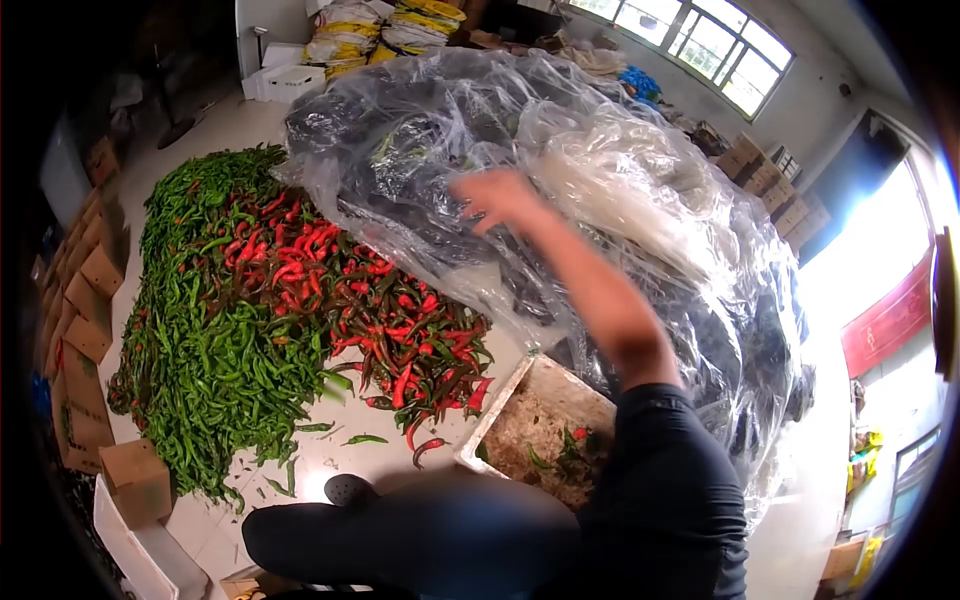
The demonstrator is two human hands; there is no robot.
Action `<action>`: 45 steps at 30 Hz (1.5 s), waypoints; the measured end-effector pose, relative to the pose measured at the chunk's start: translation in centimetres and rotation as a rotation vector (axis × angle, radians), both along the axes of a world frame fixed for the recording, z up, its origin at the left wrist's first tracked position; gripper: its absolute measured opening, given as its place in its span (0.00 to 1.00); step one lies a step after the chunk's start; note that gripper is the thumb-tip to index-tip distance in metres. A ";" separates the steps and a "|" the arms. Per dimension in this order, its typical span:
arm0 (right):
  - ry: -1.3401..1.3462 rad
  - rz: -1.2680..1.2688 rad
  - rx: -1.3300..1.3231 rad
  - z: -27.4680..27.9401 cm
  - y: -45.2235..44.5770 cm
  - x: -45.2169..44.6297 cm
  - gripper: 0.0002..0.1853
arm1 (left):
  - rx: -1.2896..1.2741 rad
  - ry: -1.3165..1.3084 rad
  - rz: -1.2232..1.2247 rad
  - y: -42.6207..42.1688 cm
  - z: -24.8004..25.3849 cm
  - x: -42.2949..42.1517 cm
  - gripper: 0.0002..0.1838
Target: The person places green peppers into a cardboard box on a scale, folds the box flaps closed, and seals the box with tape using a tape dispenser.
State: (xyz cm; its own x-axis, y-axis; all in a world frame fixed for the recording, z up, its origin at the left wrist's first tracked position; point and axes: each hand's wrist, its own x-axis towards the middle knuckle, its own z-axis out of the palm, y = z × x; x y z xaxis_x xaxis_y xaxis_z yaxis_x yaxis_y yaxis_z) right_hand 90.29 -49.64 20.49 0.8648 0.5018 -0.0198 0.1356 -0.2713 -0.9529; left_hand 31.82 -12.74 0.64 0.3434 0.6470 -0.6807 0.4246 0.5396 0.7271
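Observation:
My right hand is stretched out over a large sheet of clear plastic that drapes a bulky heap. Its fingers are apart and slightly blurred, with nothing visible in them; whether they touch the plastic I cannot tell. Left of the sheet, a pile of green chili peppers spreads over the floor. Red chili peppers lie in a band beside it, mixed with dark ones. One green pepper looks smeared by motion. Below my forearm stands a white foam box with brown debris and a few peppers inside. My left hand is out of view.
Cardboard boxes line the left side, and an open carton stands near a white bin. Yellow and white sacks are stacked at the back. More cartons stand behind the plastic. My bent leg is in front.

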 end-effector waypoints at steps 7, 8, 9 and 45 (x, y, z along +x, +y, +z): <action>-0.331 0.867 -0.598 -10.9 18.3 -17.8 0.28 | 0.004 -0.003 0.010 0.3 0.2 -0.1 0.11; -0.356 0.919 -0.589 -12.5 19.4 -19.4 0.27 | -0.001 -0.004 0.013 0.4 0.2 -0.2 0.10; -0.380 0.968 -0.578 -13.9 20.3 -20.8 0.25 | -0.001 -0.004 0.014 0.6 0.1 -0.5 0.10; -0.610 1.261 -0.719 -11.7 47.2 -44.1 0.16 | 0.472 1.007 1.110 -14.5 -7.8 -70.7 0.23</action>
State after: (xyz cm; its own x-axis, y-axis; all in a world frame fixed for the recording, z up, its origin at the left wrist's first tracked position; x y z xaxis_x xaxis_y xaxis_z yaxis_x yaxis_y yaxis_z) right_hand 46.22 -2.42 8.80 -0.1199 0.9170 -0.3805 0.9161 -0.0455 -0.3984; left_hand -38.88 -27.21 -7.18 -0.8824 0.4705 0.0009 0.3813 0.7140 0.5872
